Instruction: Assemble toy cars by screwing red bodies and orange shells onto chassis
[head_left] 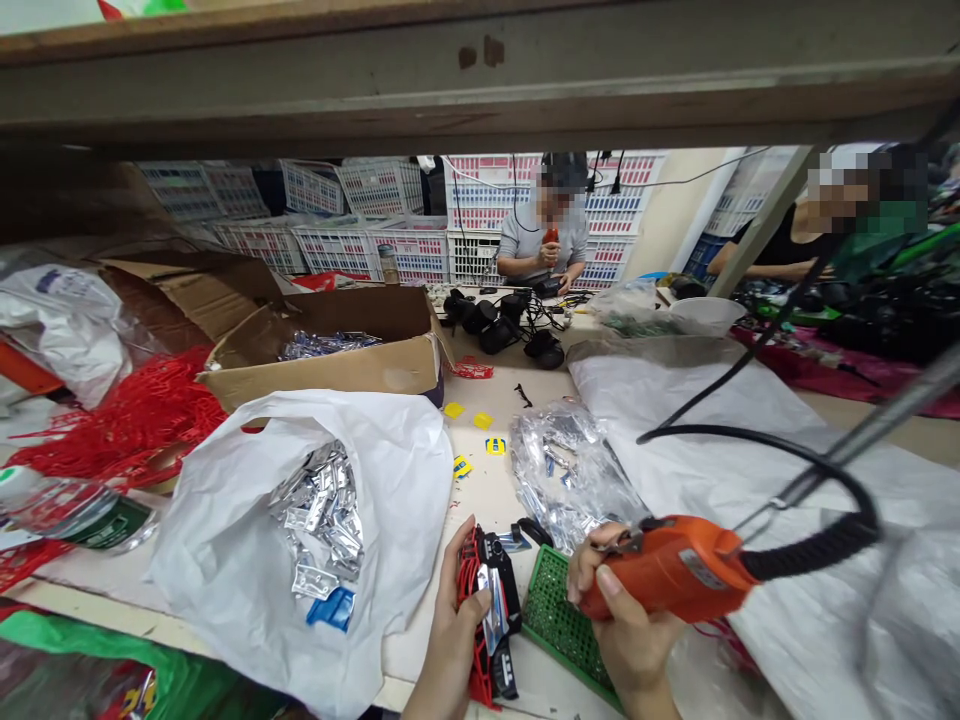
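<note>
My left hand (454,635) grips a red and black toy car body (501,610) with a shiny silver piece on its upper side, thumb pressed on top. In my right hand (634,640) is an orange electric screwdriver (671,570), its black coiled cord running off to the right. The tool's tip is hidden behind my fingers. Between and below the hands lies a green mesh tray (551,595) that seems to hold small screws. Left of my left hand, a white plastic bag (405,440) lies open with silver parts (322,510) and a blue piece (330,607) inside.
A cardboard box (322,385) with more shiny parts stands behind the bag, red plastic frames (142,420) to its left. A clear bag of parts (566,470) lies ahead. A bottle (82,510) rests at left. A beam (480,80) crosses overhead. Two people sit beyond the bench.
</note>
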